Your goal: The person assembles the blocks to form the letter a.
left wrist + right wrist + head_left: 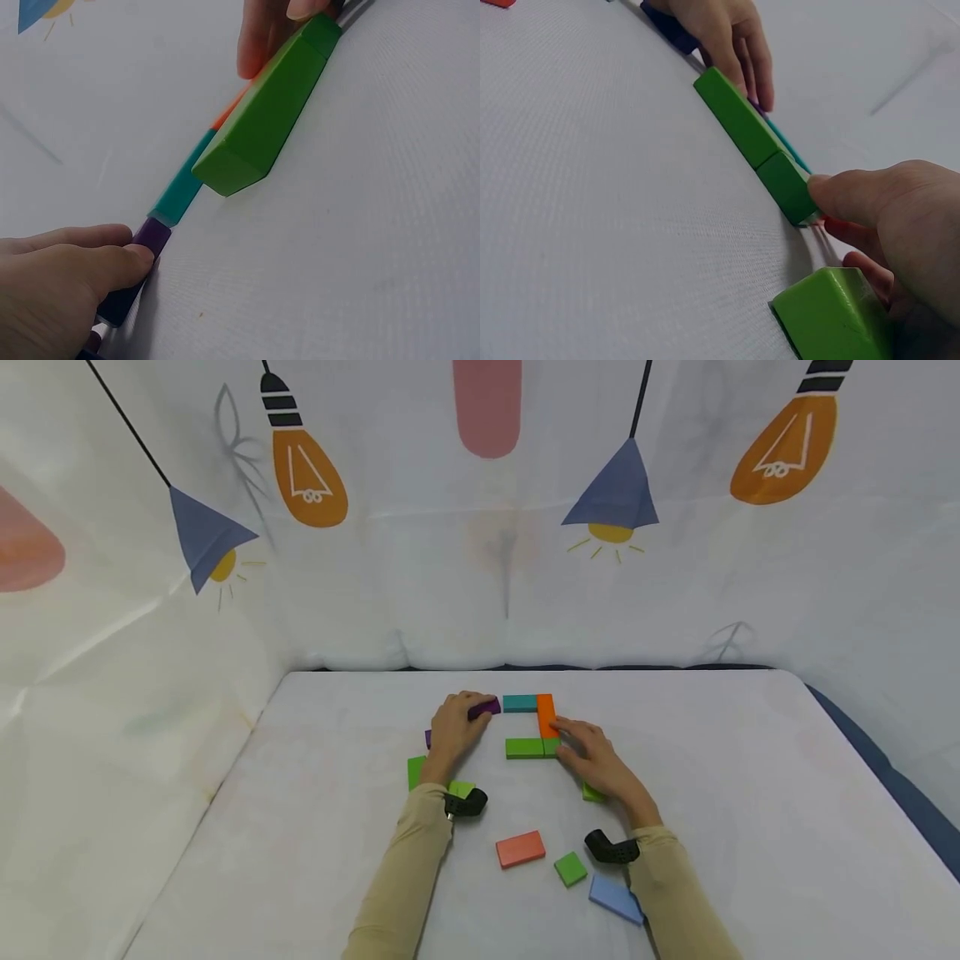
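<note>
My left hand point(453, 727) pinches a dark purple block point(486, 707) between thumb and fingers; its end meets a teal block point(184, 180) in the left wrist view. An orange block point(547, 717) stands at the teal block's right end. Below it lie a long green block point(523, 748) and a small green block point(786, 187), end to end. My right hand point(600, 762) rests at the right side of these pieces, its thumb at the small green block's end and its fingers by the orange block. Another purple piece point(428, 739) is mostly hidden behind the left hand.
A green block point(416, 772) and a light green one point(461, 788) lie by the left wrist. Another green block point(829, 311) sits under the right hand. Nearer are a red block point(521, 849), a green square point(572, 869) and a blue block point(615, 898) on the white table point(300, 827).
</note>
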`<action>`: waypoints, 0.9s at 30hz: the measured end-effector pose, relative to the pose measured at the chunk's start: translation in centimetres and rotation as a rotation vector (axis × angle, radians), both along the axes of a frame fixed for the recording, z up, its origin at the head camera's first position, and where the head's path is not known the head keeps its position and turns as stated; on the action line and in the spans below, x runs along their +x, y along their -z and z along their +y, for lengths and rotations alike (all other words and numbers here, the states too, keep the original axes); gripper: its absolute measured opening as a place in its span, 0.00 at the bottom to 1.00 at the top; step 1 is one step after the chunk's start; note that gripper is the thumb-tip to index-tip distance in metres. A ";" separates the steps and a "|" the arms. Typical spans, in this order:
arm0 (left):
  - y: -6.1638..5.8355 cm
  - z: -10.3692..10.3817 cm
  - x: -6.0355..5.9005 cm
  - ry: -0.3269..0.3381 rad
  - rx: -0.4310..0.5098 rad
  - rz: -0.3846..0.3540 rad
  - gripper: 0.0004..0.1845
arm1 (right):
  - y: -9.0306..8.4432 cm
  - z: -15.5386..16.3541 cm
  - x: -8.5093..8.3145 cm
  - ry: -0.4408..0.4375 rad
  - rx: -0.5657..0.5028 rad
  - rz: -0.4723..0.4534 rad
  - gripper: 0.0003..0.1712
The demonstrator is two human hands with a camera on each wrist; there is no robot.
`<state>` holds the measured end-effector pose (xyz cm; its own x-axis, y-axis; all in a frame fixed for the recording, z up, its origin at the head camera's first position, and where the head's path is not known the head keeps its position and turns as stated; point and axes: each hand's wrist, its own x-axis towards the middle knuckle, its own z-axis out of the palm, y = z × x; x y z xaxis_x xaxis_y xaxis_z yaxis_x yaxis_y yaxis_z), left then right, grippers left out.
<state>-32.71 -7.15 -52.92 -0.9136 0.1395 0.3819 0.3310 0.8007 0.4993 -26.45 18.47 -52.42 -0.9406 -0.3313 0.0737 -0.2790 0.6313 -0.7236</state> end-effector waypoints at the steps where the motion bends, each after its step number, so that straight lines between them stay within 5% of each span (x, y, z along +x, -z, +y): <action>1: 0.0 0.1 -0.1 0.001 -0.001 0.000 0.15 | 0.0 0.1 -0.1 -0.002 0.001 0.001 0.28; 15: -0.9 0.6 -1.5 -0.028 -0.028 -0.026 0.16 | -0.7 0.7 -1.7 -0.032 0.003 0.022 0.27; 27: 0.0 0.2 -1.0 -0.010 -0.046 -0.023 0.16 | 0.2 0.1 -0.9 0.002 -0.006 -0.007 0.25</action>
<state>-33.68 -6.98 -52.88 -0.9234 0.1478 0.3542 0.3121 0.8261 0.4691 -27.39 18.52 -52.61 -0.9418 -0.3290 0.0690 -0.2726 0.6276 -0.7293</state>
